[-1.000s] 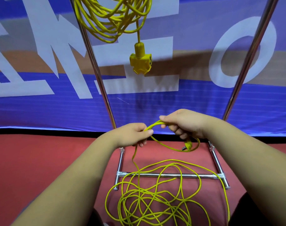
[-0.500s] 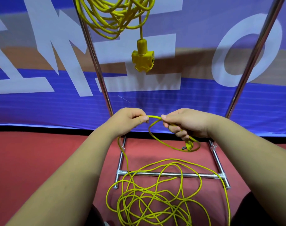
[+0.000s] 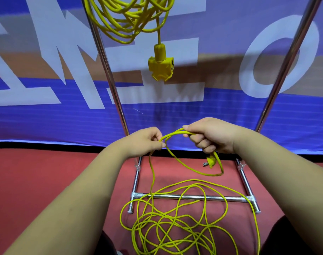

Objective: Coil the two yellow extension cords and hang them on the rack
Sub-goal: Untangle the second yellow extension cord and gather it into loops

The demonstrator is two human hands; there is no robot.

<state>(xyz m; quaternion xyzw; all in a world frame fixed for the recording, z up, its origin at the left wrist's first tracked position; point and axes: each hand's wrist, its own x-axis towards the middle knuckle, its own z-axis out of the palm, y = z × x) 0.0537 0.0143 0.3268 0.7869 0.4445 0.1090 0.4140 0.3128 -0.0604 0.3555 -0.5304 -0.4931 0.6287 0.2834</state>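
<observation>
One yellow extension cord (image 3: 131,21) hangs coiled at the top of the chrome rack (image 3: 109,74), its socket block (image 3: 161,69) dangling below. The second yellow cord (image 3: 175,221) lies tangled on the red floor over the rack's base bar. My right hand (image 3: 210,135) grips a small loop of this cord, with the plug (image 3: 210,161) hanging just under the fist. My left hand (image 3: 146,139) pinches the cord beside it, and a strand drops from there to the pile.
The rack's two chrome uprights (image 3: 285,67) rise on either side, joined low by a cross bar (image 3: 193,197). A blue banner (image 3: 46,116) with white letters stands behind. Red carpet (image 3: 37,181) covers the floor.
My left hand slid left along the cord, then came back toward my right hand. The loop under my right hand has grown a little. The view tilted slightly.
</observation>
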